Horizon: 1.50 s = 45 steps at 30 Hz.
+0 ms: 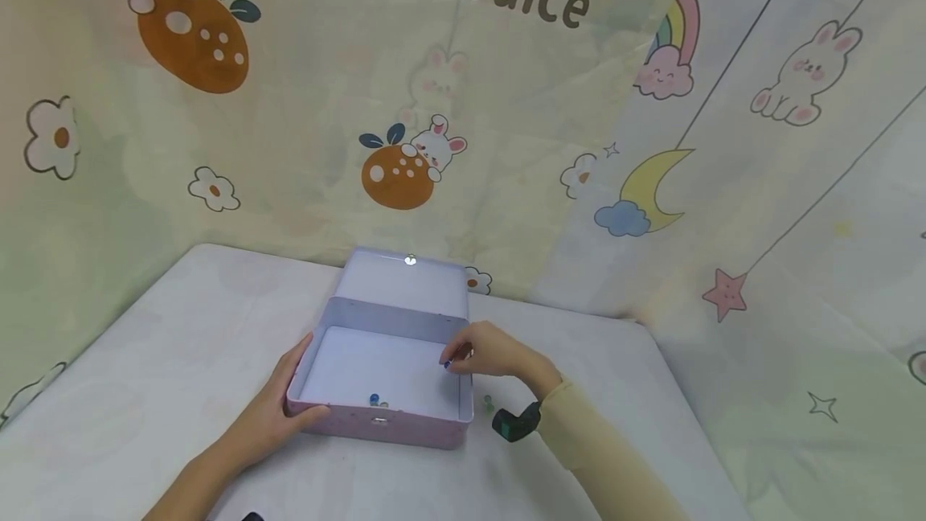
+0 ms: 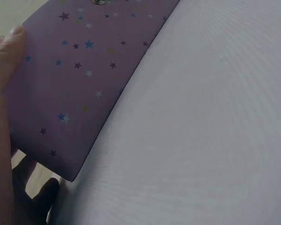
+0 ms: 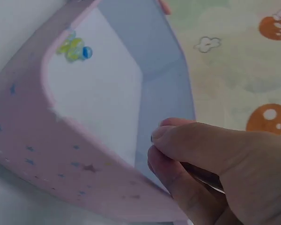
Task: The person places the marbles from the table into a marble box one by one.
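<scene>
A pink tin box (image 1: 383, 424) with printed stars stands on the white table, its hinged lid (image 1: 405, 284) folded back. My left hand (image 1: 278, 404) grips the box's left side, thumb over the front rim and fingers along the side wall. Over the box's right rim, my right hand (image 1: 486, 350) pinches a small blue marble (image 1: 446, 364) between thumb and fingertips. In the right wrist view the fingers (image 3: 168, 164) hide most of that marble. Several glass marbles (image 3: 75, 49), yellow, clear and blue, lie together inside the box near its front wall.
A few greenish marbles (image 1: 488, 404) lie on the white table (image 1: 347, 481) just right of the box. A dark wrist device (image 1: 517, 423) hangs under the right sleeve. Printed cloth (image 1: 304, 143) hangs behind the table.
</scene>
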Tool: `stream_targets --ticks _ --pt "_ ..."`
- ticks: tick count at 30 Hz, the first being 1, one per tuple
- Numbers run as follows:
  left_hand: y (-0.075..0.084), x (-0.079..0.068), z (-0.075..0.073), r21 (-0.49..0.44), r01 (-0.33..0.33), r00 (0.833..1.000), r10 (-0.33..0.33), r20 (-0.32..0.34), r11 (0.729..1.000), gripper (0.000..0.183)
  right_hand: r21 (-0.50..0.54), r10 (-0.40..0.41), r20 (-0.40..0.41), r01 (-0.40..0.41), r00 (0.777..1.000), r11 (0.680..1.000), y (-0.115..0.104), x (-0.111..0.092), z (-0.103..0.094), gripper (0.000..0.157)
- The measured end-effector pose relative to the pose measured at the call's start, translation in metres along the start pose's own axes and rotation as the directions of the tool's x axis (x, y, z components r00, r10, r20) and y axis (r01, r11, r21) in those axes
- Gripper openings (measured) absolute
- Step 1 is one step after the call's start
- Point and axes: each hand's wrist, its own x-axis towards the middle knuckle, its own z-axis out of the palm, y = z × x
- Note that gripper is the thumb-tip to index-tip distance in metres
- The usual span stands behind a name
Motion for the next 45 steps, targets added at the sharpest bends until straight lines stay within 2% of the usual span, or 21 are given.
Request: stream_targets --ticks 8,13,21,26,34,45 --pt "-0.001 0.000 0.001 -0.005 -0.004 1.000 0.004 -0.011 1.000 0.106 -0.103 0.030 0.157 -0.014 0.987 0.995 -0.010 0.030 0.003 0.011" --pt "0.000 -0.001 0.003 -0.012 -0.009 1.000 0.009 -0.014 1.000 0.106 -0.153 0.079 0.206 -0.047 0.975 0.987 -0.013 0.041 0.006 0.010" --pt "0.002 -0.001 0.002 -0.023 -0.003 1.000 0.003 -0.002 1.000 0.106 -0.253 0.089 0.218 -0.032 0.972 0.967 -0.013 0.052 0.016 0.011" --pt "0.002 -0.001 0.001 -0.002 0.007 1.000 -0.007 -0.002 1.000 0.106 -0.266 0.065 0.218 -0.005 0.974 0.964 -0.012 0.057 0.023 0.011" --pt "0.001 -0.002 0.001 -0.016 -0.004 1.000 0.004 -0.003 1.000 0.106 -0.255 0.071 0.212 -0.015 0.975 0.967 -0.011 0.060 0.028 0.011" --pt "0.002 -0.001 0.000 -0.028 -0.016 1.000 0.016 -0.004 0.999 0.106 -0.315 0.064 0.191 -0.001 0.979 0.949 -0.014 0.060 0.029 0.011"
